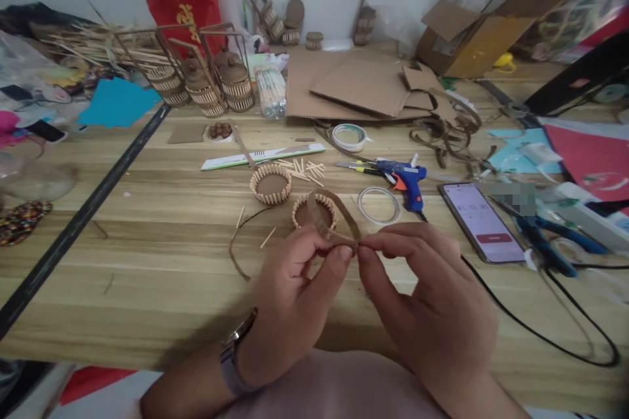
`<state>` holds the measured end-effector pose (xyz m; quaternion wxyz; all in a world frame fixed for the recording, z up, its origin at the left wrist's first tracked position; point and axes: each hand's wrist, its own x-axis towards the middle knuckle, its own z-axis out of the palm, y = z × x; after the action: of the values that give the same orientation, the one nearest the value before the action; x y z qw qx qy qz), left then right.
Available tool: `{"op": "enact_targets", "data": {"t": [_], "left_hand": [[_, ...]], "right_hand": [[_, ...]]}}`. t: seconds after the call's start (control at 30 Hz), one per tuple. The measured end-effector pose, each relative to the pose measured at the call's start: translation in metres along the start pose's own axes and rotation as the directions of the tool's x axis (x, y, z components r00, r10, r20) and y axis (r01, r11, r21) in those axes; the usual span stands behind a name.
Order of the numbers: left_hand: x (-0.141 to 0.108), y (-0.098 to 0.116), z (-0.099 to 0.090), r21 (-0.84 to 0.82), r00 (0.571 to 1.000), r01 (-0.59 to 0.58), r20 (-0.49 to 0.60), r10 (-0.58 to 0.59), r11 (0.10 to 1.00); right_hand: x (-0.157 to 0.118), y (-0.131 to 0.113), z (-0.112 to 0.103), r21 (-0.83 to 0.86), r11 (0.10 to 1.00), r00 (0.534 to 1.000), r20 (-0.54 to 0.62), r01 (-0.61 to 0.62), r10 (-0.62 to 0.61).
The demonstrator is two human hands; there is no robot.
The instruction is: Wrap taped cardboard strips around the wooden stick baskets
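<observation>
A brown cardboard strip [348,216], bent into a loop, is pinched by both hands above the table. My left hand [299,288] is closed on it with thumb and forefinger. My right hand [427,288] pinches it at the same spot, fingertips nearly touching the left ones. Just beyond stands a round cardboard base ringed with short sticks [301,219], partly hidden by the strip and my left hand. Behind it to the left sits a similar stick-ringed base [271,184]. Loose short sticks [307,169] lie close by.
A blue glue gun [405,177], tape rolls [378,205], a phone [481,222] and pliers [545,236] lie to the right, with a black cable [535,347]. Cardboard sheets [363,88] and finished basket models [199,85] are at the back. A black strip [83,216] crosses the left side.
</observation>
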<state>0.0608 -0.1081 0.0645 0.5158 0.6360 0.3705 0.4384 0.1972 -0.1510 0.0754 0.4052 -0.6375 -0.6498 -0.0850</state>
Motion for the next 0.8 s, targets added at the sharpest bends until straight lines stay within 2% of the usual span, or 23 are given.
{"op": "enact_targets", "data": {"t": [0.23, 0.8], "left_hand": [[0.0014, 0.0005, 0.0008, 0.085, 0.999, -0.034, 0.002, 0.034, 0.996], [0.0001, -0.0015, 0.0027, 0.11, 0.999, -0.039, -0.011, 0.041, 0.993]], "right_hand": [[0.0008, 0.001, -0.0014, 0.03, 0.999, 1.0, 0.021, -0.014, 0.013], [-0.0005, -0.0002, -0.0011, -0.006, 1.0, 0.999, 0.032, 0.003, -0.003]]}}
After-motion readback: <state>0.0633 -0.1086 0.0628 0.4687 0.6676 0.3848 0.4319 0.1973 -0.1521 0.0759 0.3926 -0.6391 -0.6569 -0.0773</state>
